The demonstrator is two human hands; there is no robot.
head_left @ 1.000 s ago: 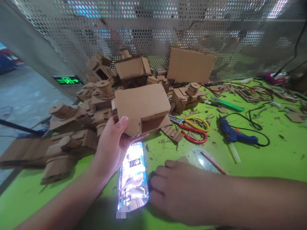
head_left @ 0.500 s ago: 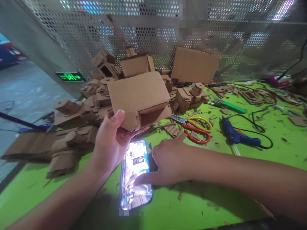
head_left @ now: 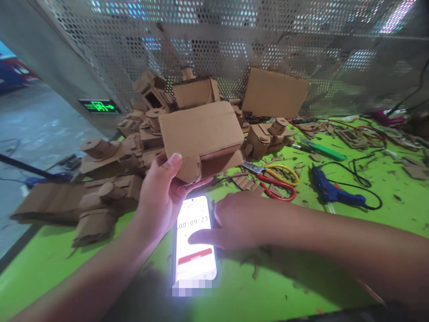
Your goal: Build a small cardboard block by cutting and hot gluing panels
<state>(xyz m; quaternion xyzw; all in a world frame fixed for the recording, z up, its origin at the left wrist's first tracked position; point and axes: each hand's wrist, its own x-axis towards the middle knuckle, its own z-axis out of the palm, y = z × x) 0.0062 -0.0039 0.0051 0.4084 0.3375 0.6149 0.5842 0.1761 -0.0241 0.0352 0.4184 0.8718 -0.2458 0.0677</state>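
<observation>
Phone (head_left: pixel 197 261) lies lit on the near table (head_left: pixel 395 205); right hand (head_left: pixel 241 221), forefinger out, touches its screen. Left hand (head_left: pixel 161 197) clasps a box (head_left: pixel 201 129) just beyond. Best tap lightly, box held clear of the screen. Scissors (head_left: pixel 276 180) lie right.

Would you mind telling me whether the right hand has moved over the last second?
Yes: the right hand shifted from beside the phone onto its screen, nearer the scissors.

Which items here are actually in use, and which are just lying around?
In use: cardboard box, held in left hand; phone, touched by right hand.
Lying about: scissors, blue glue gun, green knife, cardboard sheet, cardboard models.
</observation>
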